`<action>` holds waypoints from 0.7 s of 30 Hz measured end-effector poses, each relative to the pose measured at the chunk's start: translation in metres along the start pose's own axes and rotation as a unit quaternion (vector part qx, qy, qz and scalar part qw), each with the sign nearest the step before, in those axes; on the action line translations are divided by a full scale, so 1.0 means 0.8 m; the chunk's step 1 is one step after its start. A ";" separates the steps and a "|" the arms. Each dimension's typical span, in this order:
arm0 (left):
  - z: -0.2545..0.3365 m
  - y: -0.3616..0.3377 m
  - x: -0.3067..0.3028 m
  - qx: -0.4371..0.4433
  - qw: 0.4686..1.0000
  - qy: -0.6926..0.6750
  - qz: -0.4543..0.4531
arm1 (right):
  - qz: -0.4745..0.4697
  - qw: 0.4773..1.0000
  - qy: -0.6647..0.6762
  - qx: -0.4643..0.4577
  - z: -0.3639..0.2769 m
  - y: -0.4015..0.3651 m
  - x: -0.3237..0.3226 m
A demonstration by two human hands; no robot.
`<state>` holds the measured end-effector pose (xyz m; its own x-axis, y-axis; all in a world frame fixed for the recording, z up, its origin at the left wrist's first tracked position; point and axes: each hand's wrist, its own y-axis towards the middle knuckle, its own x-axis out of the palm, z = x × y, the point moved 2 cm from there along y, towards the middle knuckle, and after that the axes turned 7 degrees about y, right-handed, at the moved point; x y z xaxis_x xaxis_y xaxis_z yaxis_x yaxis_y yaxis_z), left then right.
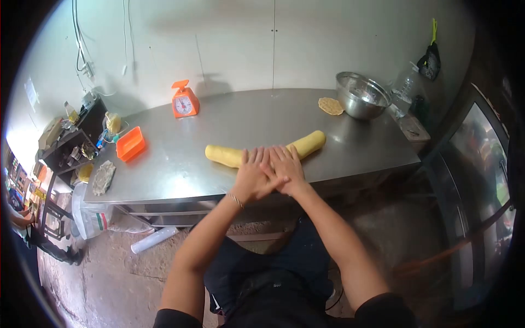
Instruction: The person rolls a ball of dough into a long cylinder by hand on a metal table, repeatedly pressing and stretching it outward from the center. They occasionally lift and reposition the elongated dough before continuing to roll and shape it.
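A thick yellow log of dough lies across the metal table near its front edge, bent at the middle, with both ends sticking out past my hands. My left hand rests flat on its middle, fingers stretched forward. Right beside it, my right hand presses on the dough with fingers extended. The thumbs cross or overlap between the hands. Both palms hide the centre of the log. Neither hand is wrapped around anything.
The steel table carries an orange scale, an orange tray, a crumpled cloth, a flat dough piece and a steel bowl. Shelves stand at left, a glass-doored cabinet at right. Another person is at far left.
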<state>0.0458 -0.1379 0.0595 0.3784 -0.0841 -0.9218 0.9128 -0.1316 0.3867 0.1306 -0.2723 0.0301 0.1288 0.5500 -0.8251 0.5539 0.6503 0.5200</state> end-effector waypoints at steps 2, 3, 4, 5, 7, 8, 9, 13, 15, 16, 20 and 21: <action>0.021 -0.031 0.004 -0.002 0.999 0.005 0.046 | -0.019 1.000 0.008 0.016 -0.012 -0.034 -0.003; 0.029 -0.045 0.010 -0.001 0.998 0.002 0.062 | 0.002 1.000 0.014 0.007 -0.018 -0.048 -0.007; 0.036 -0.059 0.017 -0.001 0.997 -0.003 0.075 | 0.021 1.000 0.020 0.000 -0.024 -0.062 -0.008; 0.045 -0.072 0.018 0.001 0.997 -0.017 0.071 | 0.038 0.998 0.038 -0.011 -0.033 -0.074 -0.013; 0.061 -0.092 0.016 0.000 0.997 -0.045 0.057 | 0.066 0.994 0.078 -0.032 -0.048 -0.091 -0.024; 0.060 -0.095 0.022 -0.006 0.997 -0.050 0.051 | 0.040 0.995 0.091 -0.027 -0.048 -0.094 -0.021; 0.059 -0.098 0.030 -0.012 0.997 -0.057 0.044 | 0.012 0.994 0.104 -0.021 -0.046 -0.098 -0.016; 0.042 -0.079 0.039 -0.020 0.999 -0.034 0.014 | -0.035 0.996 0.087 -0.011 -0.029 -0.081 0.006; 0.026 -0.052 0.040 -0.026 0.999 -0.033 0.019 | -0.040 0.996 0.073 -0.010 -0.017 -0.051 0.007; 0.018 -0.039 0.042 -0.031 0.999 -0.035 0.017 | -0.042 0.997 0.071 -0.007 -0.009 -0.037 0.012; -0.022 0.026 0.054 -0.046 0.999 -0.019 0.017 | -0.038 0.998 0.040 0.000 0.022 0.035 0.031; -0.035 0.044 0.058 -0.052 0.998 -0.013 0.019 | -0.042 0.999 0.024 0.004 0.033 0.055 0.038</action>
<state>0.0996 -0.1191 0.0294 0.4102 -0.1121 -0.9051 0.9094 -0.0243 0.4152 0.1806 -0.2403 0.0220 0.0419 0.5190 -0.8537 0.5673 0.6910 0.4479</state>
